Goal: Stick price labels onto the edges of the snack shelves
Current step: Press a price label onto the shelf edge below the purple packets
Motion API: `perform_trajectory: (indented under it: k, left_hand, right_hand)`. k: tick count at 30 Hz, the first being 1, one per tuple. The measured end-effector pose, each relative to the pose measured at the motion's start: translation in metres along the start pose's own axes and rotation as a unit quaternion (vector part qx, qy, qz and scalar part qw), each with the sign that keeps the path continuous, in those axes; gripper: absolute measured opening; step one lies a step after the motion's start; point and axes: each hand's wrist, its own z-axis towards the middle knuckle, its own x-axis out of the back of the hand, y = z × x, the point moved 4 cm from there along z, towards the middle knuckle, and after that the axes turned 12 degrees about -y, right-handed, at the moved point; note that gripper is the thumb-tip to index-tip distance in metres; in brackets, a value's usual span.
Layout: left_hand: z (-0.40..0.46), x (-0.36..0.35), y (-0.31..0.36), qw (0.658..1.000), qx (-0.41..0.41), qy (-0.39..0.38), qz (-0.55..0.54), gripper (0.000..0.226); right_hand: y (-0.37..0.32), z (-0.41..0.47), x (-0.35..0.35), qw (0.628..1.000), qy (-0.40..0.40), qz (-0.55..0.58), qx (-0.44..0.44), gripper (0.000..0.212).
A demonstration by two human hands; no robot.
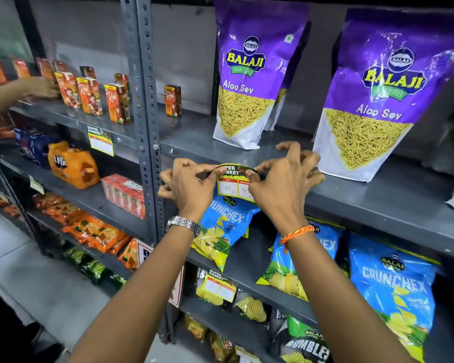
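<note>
At the front edge of the grey metal shelf [364, 197] that carries the purple Aloo Sev bags, a price label [235, 183] is held by both hands. Its green and black header, printed "SUPER MARKET", is bent back over the lip of the shelf, while the yellow lower part with two white price boxes hangs down in front of it. Handwritten figures are seen in the boxes, the left one reading 80; the right one is partly covered.

The label's upper left corner is pinched between thumb and forefinger of the left hand [186, 183], whose remaining fingers are curled loosely; a metal watch [184, 225] is worn on that wrist. The upper right corner is pinched by the right hand [283, 184], its thumb laid over the label's face and its other fingers spread and arched above the shelf top. An orange thread [296, 233] is tied round the right wrist.

One Aloo Sev bag [249, 79] stands just behind the label, a second [383, 100] further right. Blue Crunchex bags [393, 289] are stocked on the shelf below, where a similar label [219, 286] is already fixed to a lower edge. On the left rack, another label [101, 141] is seen under the juice cartons [89, 96], beside which another person's hand [41, 86] is placed.
</note>
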Motion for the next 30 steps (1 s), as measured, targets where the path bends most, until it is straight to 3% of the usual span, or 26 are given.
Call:
perform_trajectory:
  k: [9,20,30]
  left_hand:
    - [0.004,0.005,0.017,0.985,-0.066,-0.007,0.158,0.032]
    - [0.006,0.003,0.017,0.989,-0.043,-0.023,0.141,0.026]
    - [0.012,0.009,0.016,0.984,-0.039,0.002,0.173,0.05]
  right_hand:
    - [0.019,-0.029,-0.014,0.996,0.059,0.039,-0.046,0.008]
    - [0.023,-0.024,-0.017,0.995,0.059,0.022,-0.078,0.011]
    - [0.032,-0.024,-0.012,0.99,0.092,-0.041,-0.096,0.034]
